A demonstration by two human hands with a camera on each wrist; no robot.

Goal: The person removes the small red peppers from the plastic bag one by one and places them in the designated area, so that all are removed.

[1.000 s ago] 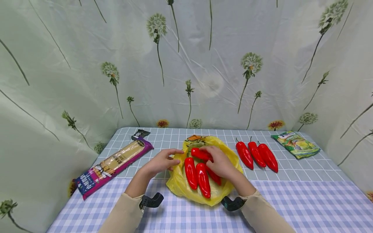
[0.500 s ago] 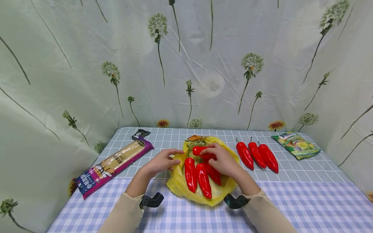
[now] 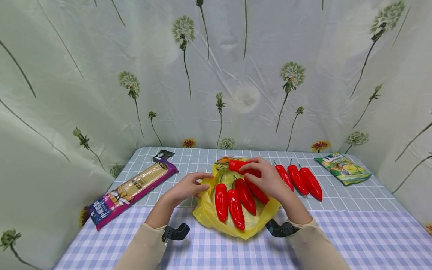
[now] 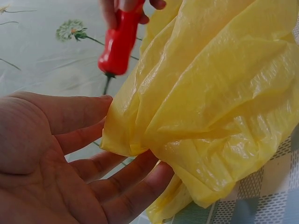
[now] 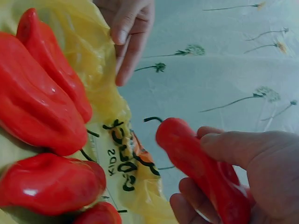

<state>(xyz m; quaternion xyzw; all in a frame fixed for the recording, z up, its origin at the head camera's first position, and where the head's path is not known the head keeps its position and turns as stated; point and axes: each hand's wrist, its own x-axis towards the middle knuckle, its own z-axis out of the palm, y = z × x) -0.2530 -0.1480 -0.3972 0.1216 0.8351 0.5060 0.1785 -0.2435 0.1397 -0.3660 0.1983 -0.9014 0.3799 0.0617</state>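
Note:
In the head view, a yellow plastic bag (image 3: 206, 213) lies with its mouth spread at the middle of the table. Several glossy red peppers (image 3: 236, 209) rest inside it. My right hand (image 3: 264, 178) grips another red pepper (image 3: 236, 165) over the bag's far side; its green stem end points away from the palm in the right wrist view. At the bag's left rim, my left hand (image 3: 187, 186) has the yellow plastic between thumb and fingers. The left wrist view shows those fingertips (image 4: 161, 175) partly behind the plastic.
Right of the bag lie three red peppers (image 3: 298, 180) in a row. Farther right is a green snack packet (image 3: 342, 167). A long purple-edged food pack (image 3: 131, 193) and a small black packet (image 3: 162, 155) lie on the left. Behind hangs a flower-printed curtain (image 3: 216, 75).
My right hand has lifted one pepper up from the others and moved it back and to the right. Peppers left in the bag are now more visible. The left hand stays at the rim.

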